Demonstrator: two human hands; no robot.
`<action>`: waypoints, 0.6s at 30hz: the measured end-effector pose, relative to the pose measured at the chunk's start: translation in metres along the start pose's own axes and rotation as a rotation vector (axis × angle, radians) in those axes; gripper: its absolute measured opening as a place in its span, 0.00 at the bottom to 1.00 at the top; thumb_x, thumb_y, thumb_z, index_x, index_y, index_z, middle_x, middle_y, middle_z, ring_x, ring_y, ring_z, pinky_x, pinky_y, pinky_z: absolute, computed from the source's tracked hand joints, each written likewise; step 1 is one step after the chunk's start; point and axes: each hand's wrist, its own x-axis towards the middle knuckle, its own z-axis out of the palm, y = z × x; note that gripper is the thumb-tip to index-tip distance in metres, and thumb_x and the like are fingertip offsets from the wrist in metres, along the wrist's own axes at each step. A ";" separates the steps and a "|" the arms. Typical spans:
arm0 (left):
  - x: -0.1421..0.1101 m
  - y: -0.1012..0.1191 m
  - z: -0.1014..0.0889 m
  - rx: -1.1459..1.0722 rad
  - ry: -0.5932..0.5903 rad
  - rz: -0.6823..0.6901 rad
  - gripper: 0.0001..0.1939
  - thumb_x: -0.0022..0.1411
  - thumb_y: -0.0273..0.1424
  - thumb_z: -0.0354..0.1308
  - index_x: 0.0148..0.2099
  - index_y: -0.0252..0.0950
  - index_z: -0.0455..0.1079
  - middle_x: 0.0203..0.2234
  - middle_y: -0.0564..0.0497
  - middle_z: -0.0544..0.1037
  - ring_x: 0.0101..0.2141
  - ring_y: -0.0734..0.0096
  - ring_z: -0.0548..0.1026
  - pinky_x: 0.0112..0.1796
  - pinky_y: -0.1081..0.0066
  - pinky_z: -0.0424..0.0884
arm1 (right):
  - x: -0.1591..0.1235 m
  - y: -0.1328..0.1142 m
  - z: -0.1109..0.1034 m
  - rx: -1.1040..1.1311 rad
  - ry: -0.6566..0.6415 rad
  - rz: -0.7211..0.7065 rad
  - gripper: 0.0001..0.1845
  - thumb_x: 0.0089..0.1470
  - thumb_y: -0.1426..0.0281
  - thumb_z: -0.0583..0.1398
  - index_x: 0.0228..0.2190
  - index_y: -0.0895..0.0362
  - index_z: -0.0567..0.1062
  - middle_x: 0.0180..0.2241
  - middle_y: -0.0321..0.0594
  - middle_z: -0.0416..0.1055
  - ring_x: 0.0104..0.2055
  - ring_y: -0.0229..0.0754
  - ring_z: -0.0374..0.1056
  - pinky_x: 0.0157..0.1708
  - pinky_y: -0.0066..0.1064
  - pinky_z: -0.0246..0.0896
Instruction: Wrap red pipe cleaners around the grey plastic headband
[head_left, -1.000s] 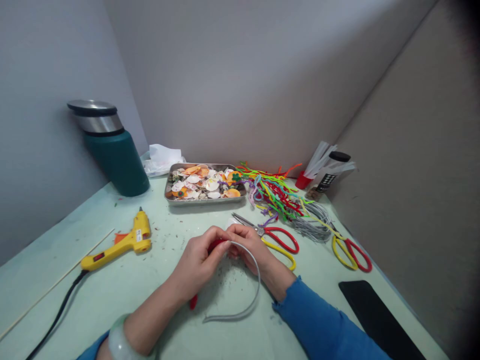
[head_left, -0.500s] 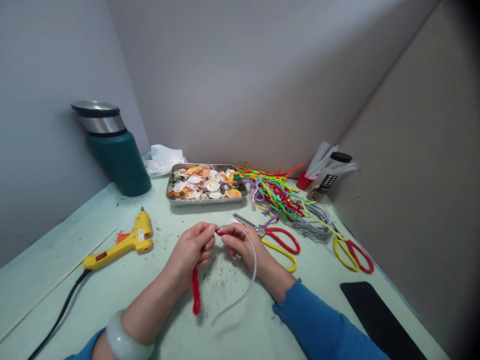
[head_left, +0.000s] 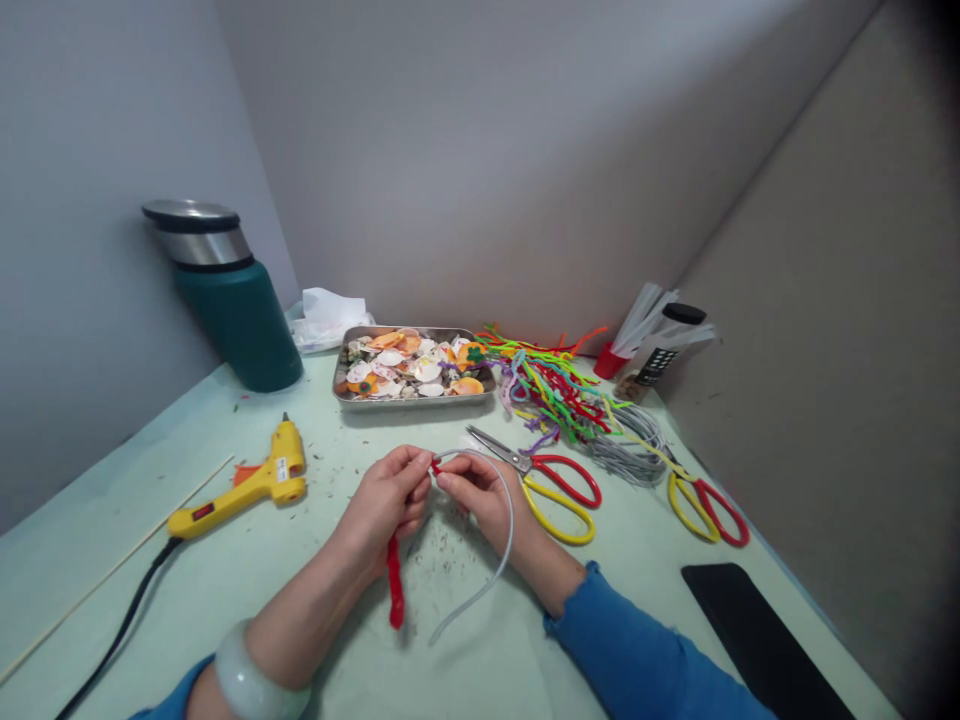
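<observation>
My left hand [head_left: 382, 505] is closed, its thumb and fingertips pinching a grey wire [head_left: 510, 530] together with a red pipe cleaner [head_left: 395, 590]. The pipe cleaner's long end hangs below that hand. Close by on the right, the fingertips of my right hand [head_left: 487, 500] pinch the short red end where it crosses the wire. From the pinch the wire arcs over my right hand and curves down to a loose end above the table. Scissors with red and yellow handles [head_left: 562, 515] lie just beyond my right hand.
A yellow glue gun [head_left: 262, 485] and thin stick [head_left: 120, 565] lie left, a teal bottle [head_left: 244, 325] behind them. A metal tray [head_left: 412, 404] of shells, pipe cleaners [head_left: 555, 390] and coiled grey wire [head_left: 630, 455] lie behind. More scissors [head_left: 705, 510] and a black slab [head_left: 757, 630] are right.
My right fingertips have shifted slightly left, toward the left hand's pinch. The wire's loose end and the hanging red end have swayed a little to the right.
</observation>
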 end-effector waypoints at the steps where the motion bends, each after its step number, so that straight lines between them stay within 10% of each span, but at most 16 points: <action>1: 0.000 -0.001 0.000 0.039 0.004 0.020 0.13 0.58 0.40 0.56 0.32 0.38 0.58 0.15 0.64 0.57 0.12 0.86 0.46 0.13 0.82 0.42 | 0.000 0.001 0.000 0.016 0.010 0.000 0.08 0.44 0.65 0.65 0.25 0.58 0.75 0.20 0.33 0.65 0.20 0.32 0.55 0.20 0.26 0.49; 18: 0.003 -0.006 -0.006 0.622 0.100 0.431 0.12 0.61 0.36 0.49 0.42 0.37 0.69 0.25 0.55 0.73 0.25 0.72 0.67 0.26 0.74 0.60 | 0.004 0.006 -0.006 0.062 -0.025 -0.002 0.09 0.46 0.66 0.63 0.32 0.56 0.76 0.22 0.33 0.66 0.18 0.31 0.53 0.17 0.26 0.47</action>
